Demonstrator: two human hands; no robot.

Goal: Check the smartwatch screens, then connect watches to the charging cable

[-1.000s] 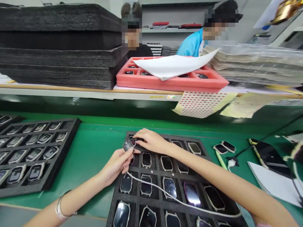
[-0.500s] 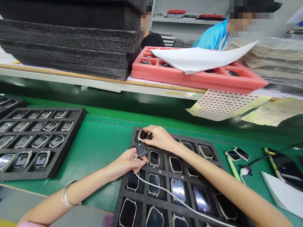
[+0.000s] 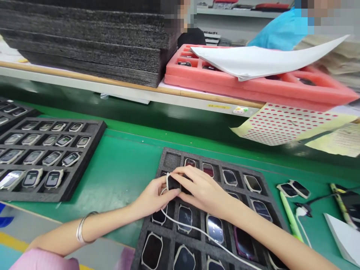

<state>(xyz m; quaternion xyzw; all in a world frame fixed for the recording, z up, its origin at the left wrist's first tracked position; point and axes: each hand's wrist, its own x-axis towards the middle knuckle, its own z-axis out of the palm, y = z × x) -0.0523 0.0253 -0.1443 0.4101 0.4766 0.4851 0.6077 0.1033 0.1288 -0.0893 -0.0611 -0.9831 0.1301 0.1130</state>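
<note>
Green tabletop (image 3: 123,161): one watch body (image 3: 173,182), presumably light, slippery, scratch-prone, best held by its rim (image 3: 167,182); both our hands (image 3: 201,187) nearly closed on it.

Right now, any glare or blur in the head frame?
Head view, glare: one watch screen in the centre tray and another at far left; head view, upper right: blue garment looks soft, grey-beige stack smeared; head view, middle: left hand, right hand fairly crisp.
</note>
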